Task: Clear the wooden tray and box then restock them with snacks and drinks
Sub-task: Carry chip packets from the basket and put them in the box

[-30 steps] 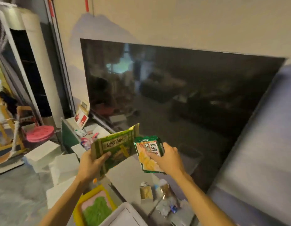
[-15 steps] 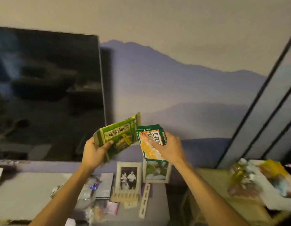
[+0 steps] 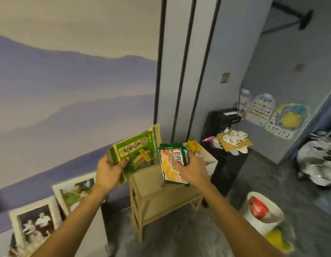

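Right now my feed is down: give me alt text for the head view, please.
Two bare hands each hold a snack packet up over a small wooden side table: the left hand grips a green packet, the right hand a green-and-orange packet. Framed photos lean against the mural wall at lower left, and a white bin stands on the floor at lower right.

Dim, soft indoor light — motion blur, warped edges
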A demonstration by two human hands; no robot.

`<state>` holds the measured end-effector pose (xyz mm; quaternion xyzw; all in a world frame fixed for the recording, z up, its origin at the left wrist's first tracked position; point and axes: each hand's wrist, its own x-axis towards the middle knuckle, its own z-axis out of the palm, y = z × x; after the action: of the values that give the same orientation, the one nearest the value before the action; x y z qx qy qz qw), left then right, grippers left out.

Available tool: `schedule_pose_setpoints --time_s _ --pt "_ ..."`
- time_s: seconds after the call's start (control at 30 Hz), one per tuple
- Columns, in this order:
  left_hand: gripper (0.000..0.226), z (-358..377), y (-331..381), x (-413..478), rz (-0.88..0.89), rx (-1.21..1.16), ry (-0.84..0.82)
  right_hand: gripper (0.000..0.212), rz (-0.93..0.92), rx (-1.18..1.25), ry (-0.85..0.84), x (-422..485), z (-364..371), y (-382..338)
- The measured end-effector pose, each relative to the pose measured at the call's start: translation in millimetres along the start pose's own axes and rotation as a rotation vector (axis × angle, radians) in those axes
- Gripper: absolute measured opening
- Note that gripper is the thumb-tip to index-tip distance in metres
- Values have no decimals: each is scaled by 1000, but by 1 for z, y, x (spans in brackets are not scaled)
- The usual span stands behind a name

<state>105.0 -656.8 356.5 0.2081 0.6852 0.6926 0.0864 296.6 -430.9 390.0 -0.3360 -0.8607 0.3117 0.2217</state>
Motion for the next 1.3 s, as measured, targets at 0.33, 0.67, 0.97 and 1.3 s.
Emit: schedule_pose_setpoints --time_s 0.33,0.67,0.97,1.3 --pt "29 195 -41 61 -70 88 -112 50 211 -53 124 74 -65 153" --pt "26 349 -133 179 -184 196 -131 58 335 -148 -3 239 -80 261" --pt "31 415 -194 233 -272 326 -27 53 355 -122 -167 360 -51 330" --pt "27 486 -233 234 -404 487 300 57 281 -72 -293 458 25 404"
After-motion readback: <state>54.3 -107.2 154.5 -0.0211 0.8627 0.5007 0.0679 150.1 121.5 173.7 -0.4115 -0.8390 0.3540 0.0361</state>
